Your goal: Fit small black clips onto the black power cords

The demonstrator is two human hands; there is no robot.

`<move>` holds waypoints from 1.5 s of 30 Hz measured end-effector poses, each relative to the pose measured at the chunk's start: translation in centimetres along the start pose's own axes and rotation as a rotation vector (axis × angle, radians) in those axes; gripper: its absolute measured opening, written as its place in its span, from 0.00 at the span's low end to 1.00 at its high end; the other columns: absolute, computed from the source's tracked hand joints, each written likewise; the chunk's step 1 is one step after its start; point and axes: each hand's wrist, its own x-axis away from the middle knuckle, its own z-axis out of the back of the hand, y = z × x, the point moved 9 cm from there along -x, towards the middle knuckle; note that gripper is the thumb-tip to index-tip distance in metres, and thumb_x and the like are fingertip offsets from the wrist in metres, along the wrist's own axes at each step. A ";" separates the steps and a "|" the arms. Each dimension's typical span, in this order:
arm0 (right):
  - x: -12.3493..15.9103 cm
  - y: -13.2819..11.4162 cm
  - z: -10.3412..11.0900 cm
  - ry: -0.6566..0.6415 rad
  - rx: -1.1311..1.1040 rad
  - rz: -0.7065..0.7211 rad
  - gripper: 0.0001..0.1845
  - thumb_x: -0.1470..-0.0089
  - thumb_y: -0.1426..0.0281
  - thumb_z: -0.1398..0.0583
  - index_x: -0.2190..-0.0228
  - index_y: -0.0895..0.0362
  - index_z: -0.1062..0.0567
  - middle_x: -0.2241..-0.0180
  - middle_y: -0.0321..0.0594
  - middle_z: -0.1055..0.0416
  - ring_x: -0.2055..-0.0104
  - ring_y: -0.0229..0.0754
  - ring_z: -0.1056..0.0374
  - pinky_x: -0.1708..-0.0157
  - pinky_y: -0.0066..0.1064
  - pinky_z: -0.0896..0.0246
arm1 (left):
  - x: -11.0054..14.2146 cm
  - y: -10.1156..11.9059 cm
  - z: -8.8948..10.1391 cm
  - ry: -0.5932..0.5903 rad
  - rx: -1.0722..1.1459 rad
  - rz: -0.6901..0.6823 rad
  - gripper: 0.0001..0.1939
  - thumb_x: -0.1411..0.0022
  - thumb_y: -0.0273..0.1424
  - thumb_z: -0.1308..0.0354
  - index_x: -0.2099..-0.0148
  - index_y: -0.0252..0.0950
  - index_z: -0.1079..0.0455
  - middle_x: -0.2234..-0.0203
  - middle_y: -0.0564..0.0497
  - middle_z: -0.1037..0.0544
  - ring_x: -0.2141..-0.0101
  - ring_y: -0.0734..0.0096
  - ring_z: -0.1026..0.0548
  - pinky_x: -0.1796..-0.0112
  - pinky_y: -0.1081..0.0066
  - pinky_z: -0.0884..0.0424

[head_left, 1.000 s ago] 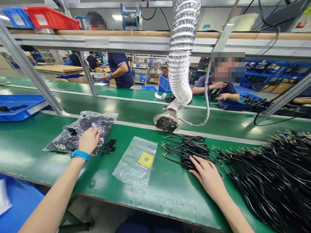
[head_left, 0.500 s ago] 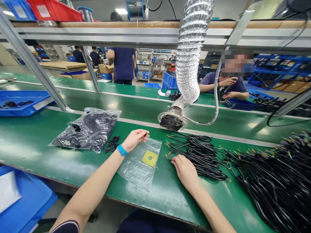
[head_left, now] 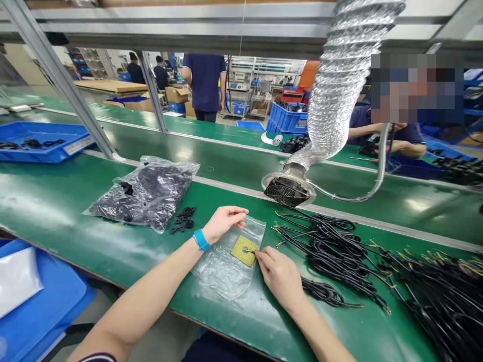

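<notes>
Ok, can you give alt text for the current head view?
The right hand holds a thin dark tip at a holed yellow square on a clear flat bag; the left hand hovers nearby, over a green bench. A bag of black parts lies left, black cables right; a fan on a silver duct hangs behind.

Single head view, worn on your head. Looks forward and slightly down across green bench [head_left: 151, 261], your forearms close at bottom edge, room behind bench far off. No second view to share.
</notes>
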 end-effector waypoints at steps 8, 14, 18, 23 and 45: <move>0.1 1.6 1.2 0.029 -0.174 -0.153 0.17 0.33 0.69 0.51 0.66 0.58 0.24 0.74 0.39 0.29 0.75 0.37 0.33 0.73 0.28 0.41 | 0.5 -0.5 -1.6 -0.101 0.043 0.001 0.22 0.50 0.39 0.29 0.57 0.30 0.22 0.69 0.44 0.19 0.70 0.69 0.22 0.62 0.68 0.25; 0.7 5.1 1.5 0.096 -0.638 -0.505 0.24 0.36 0.54 0.49 0.68 0.57 0.22 0.72 0.43 0.25 0.69 0.43 0.27 0.69 0.30 0.31 | 1.3 -1.6 -3.8 -0.236 0.108 0.083 0.23 0.50 0.40 0.29 0.55 0.31 0.23 0.67 0.43 0.17 0.65 0.65 0.20 0.56 0.64 0.25; 0.9 5.9 1.1 0.110 -0.778 -0.596 0.25 0.41 0.50 0.45 0.70 0.58 0.22 0.73 0.43 0.24 0.69 0.44 0.28 0.68 0.31 0.30 | 2.0 -2.0 -5.1 -0.299 0.139 0.127 0.23 0.50 0.40 0.29 0.56 0.31 0.22 0.67 0.42 0.17 0.65 0.64 0.19 0.57 0.65 0.25; 0.9 6.0 0.9 0.107 -0.831 -0.630 0.25 0.42 0.50 0.44 0.70 0.58 0.22 0.72 0.43 0.24 0.68 0.44 0.28 0.67 0.31 0.31 | 2.6 -2.1 -5.8 -0.343 0.159 0.165 0.22 0.48 0.40 0.30 0.55 0.31 0.23 0.67 0.42 0.17 0.65 0.65 0.19 0.57 0.66 0.25; 0.4 4.3 3.0 0.207 -0.346 -0.433 0.17 0.35 0.67 0.49 0.68 0.57 0.23 0.76 0.38 0.29 0.76 0.37 0.33 0.75 0.26 0.39 | 2.5 -0.5 -4.6 -0.209 -0.066 0.074 0.17 0.54 0.35 0.28 0.62 0.32 0.23 0.73 0.47 0.17 0.71 0.69 0.21 0.65 0.71 0.24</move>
